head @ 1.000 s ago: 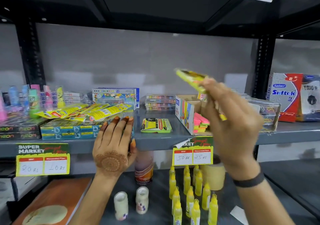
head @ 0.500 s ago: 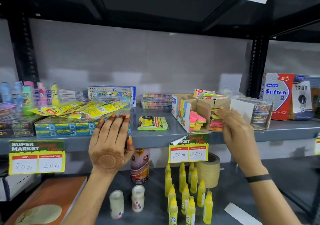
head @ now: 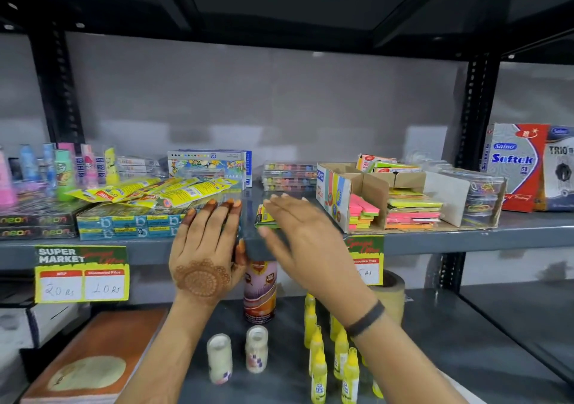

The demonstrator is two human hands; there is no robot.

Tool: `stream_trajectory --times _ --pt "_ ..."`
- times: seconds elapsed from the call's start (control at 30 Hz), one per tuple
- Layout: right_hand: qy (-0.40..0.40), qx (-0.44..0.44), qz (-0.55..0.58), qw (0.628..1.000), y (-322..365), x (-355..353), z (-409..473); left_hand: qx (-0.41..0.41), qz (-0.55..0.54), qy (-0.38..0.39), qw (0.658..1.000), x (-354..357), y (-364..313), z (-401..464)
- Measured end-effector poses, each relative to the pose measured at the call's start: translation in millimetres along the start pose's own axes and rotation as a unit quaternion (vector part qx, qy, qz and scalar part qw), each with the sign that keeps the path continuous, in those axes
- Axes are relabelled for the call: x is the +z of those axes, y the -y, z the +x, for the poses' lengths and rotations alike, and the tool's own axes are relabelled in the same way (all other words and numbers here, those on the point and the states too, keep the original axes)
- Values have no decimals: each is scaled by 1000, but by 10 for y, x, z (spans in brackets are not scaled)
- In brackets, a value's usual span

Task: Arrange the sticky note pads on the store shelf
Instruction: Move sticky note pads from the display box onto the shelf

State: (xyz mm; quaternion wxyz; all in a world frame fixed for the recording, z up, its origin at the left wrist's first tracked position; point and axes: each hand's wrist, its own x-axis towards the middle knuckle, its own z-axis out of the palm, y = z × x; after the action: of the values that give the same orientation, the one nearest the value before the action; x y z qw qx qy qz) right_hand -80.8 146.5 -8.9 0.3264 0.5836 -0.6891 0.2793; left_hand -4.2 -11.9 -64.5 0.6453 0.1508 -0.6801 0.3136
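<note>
A cardboard display box [head: 375, 183] on the grey shelf [head: 466, 239] holds stacked neon pink, yellow and orange sticky note pads [head: 410, 211]. More wrapped pads [head: 377, 164] lie at the back of the box. A loose yellow-green wrapped pad [head: 264, 217] lies flat on the shelf left of the box. My right hand [head: 304, 236] hovers over that pad with fingers spread, hiding most of it and holding nothing. My left hand [head: 206, 248] rests flat against the shelf's front edge, fingertips on the blue boxes.
Blue boxes [head: 124, 226] topped with yellow packets [head: 155, 191] fill the left of the shelf, with crayon boxes [head: 208, 167] and bead cases [head: 289, 175] behind. A clear case of rubber bands [head: 481, 195] stands right of the display box. Glue bottles [head: 338, 357] and a can [head: 260, 288] stand on the lower shelf.
My right hand put the wrapped pad it held into the display box, then swung left, empty, over the loose pad. My left hand stayed on the shelf edge.
</note>
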Motion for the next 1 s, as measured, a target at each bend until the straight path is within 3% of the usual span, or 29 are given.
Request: stream_trajectory --times 0.07,0.13,0.33,0.5,0.77,0.87,1.0 --pt "98 26 -59 993 -18 77 81 2 5 -4 1000 9 3 -8" --pt "113 18 -80 990 -46 85 55 5 5 -4 1000 22 13 -20" --pt "-28 -45 -56 997 -92 -29 -223 -2 -1 -3 1000 54 21 -36" --pt "-95 -90 -13 991 -87 -139 -296 3 -1 -10 1000 58 27 -43" --pt "-377 -90 4 922 -424 -693 -235 3 10 -22 1000 49 9 -22" --pt "-401 -24 -54 914 -780 -764 -256 -2 9 -18 1000 37 5 -22" --pt "-327 71 -82 939 -1189 -614 -379 -2 11 -8 1000 34 6 -26"
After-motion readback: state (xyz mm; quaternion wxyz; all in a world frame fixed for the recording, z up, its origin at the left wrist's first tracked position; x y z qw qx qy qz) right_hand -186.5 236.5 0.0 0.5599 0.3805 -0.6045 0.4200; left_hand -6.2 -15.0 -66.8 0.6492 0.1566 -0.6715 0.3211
